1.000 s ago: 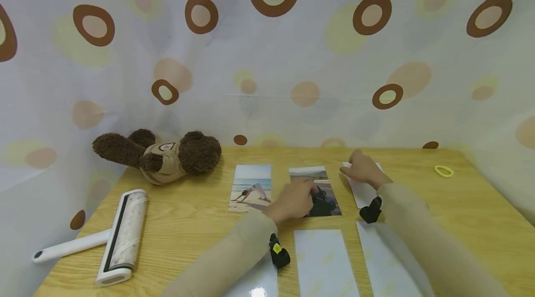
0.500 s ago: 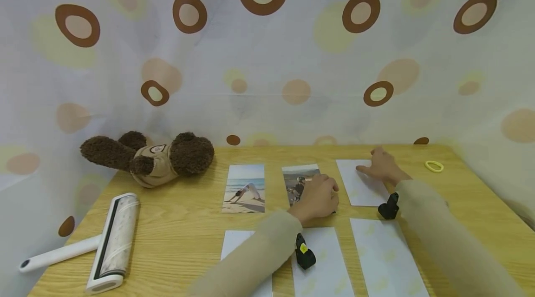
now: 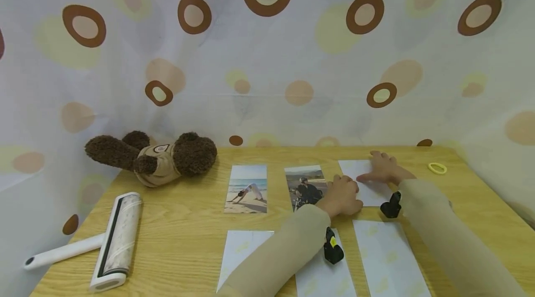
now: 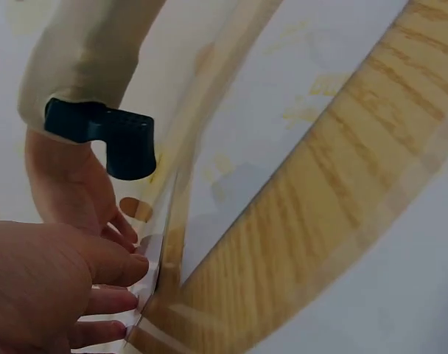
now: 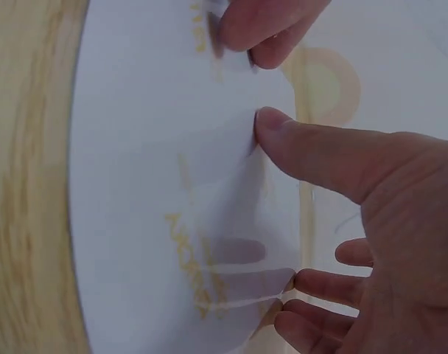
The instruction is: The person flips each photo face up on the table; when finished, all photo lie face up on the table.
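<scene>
A white card [image 3: 371, 193], blank side up with faint yellow print, lies on the table at the back right. My right hand [image 3: 382, 169] rests on its right part, fingers spread; in the right wrist view the thumb [image 5: 279, 140] touches the card and the other fingertips are at its edge. My left hand [image 3: 343, 194] is at the card's left edge; in the left wrist view its fingers [image 4: 110, 302] reach toward that edge, fairly straight. Left of it lie a photo of a motorcycle rider [image 3: 307, 188] and a photo of a person stretching on a beach [image 3: 246, 190].
Three more white cards lie in the front row: a left one [image 3: 242, 246], a middle one [image 3: 322, 273] and a right one [image 3: 388, 257]. A brown plush toy [image 3: 159, 164] and a lint roller [image 3: 121, 236] are at left. A yellow ring [image 3: 437, 168] is at right.
My left hand has moved right, off the rider photo, to the white card's left edge. My right hand has shifted right across that card, and its fingers are more spread.
</scene>
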The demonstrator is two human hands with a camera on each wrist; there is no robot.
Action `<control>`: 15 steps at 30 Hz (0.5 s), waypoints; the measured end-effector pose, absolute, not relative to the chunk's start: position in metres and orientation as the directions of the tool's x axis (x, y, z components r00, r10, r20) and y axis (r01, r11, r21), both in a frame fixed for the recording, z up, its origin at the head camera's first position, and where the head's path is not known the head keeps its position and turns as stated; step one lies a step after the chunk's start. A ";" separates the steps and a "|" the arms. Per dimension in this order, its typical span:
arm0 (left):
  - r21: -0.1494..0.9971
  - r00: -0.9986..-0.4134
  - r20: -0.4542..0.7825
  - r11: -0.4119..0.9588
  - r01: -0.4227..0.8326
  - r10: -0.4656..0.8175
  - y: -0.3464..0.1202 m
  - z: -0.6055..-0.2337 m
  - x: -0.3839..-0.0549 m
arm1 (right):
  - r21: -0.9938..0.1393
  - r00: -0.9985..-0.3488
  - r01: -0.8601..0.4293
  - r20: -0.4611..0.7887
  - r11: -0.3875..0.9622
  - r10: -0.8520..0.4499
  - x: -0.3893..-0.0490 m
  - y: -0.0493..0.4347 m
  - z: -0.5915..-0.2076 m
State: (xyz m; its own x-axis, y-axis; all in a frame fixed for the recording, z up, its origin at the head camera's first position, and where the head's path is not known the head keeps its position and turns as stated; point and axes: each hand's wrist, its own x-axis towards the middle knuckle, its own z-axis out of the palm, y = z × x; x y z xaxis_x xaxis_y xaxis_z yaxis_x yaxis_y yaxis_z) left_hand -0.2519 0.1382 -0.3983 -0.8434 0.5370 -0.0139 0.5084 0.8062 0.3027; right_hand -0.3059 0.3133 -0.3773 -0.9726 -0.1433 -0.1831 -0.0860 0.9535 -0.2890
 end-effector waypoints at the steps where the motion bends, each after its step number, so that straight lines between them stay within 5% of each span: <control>1: 0.291 -0.843 -0.019 0.810 0.509 0.537 0.141 -0.398 -0.250 | -0.288 -0.973 -0.081 -0.184 0.954 -0.138 -0.305 0.314 -0.376; 15: 0.253 -0.850 0.012 0.820 0.513 0.527 0.150 -0.401 -0.248 | -0.343 -0.956 0.103 -0.295 0.934 -0.003 -0.309 0.317 -0.372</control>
